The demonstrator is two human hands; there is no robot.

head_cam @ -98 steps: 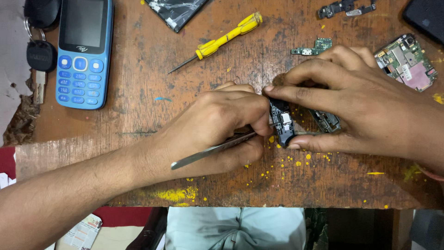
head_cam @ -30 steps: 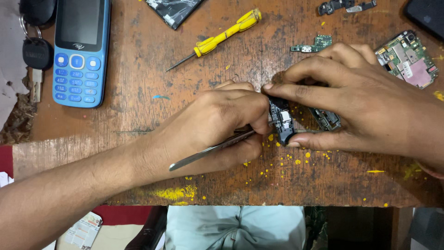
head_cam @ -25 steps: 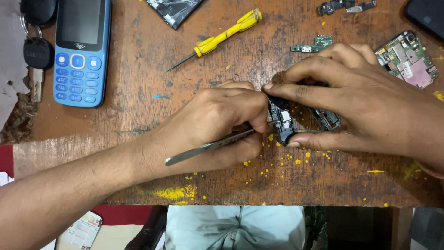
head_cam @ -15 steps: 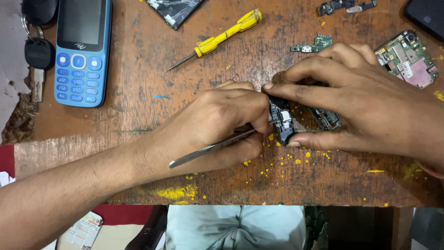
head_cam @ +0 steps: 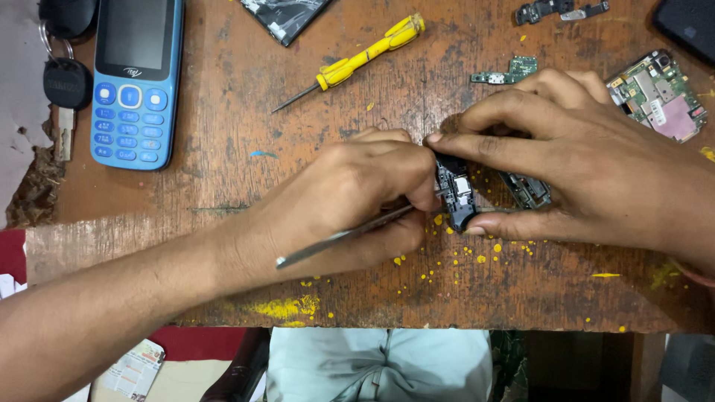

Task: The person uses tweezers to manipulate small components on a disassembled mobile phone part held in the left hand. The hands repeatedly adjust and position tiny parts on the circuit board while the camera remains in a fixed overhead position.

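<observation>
Wooden workbench (head_cam: 223,201): worn brown top, flecked with yellow specks, under both hands.

Right hand (head_cam: 596,160): fingers closed, pinching the small black phone part (head_cam: 454,195) between forefinger above and thumb below, at its fingertips.

Left hand (head_cam: 350,197): closed around metal tweezers (head_cam: 335,238), thumb and forefinger pressed to the same black part; the tweezers' rear end juts back under the palm.

Blue keypad phone (head_cam: 136,78): face up, well to the far left of the left hand.

Green circuit board (head_cam: 659,93): just beyond the right hand's knuckles.

Yellow screwdriver (head_cam: 357,61): lying beyond the left hand, tip toward the phone.

Small green board strip (head_cam: 505,74): just past the right fingers.
</observation>
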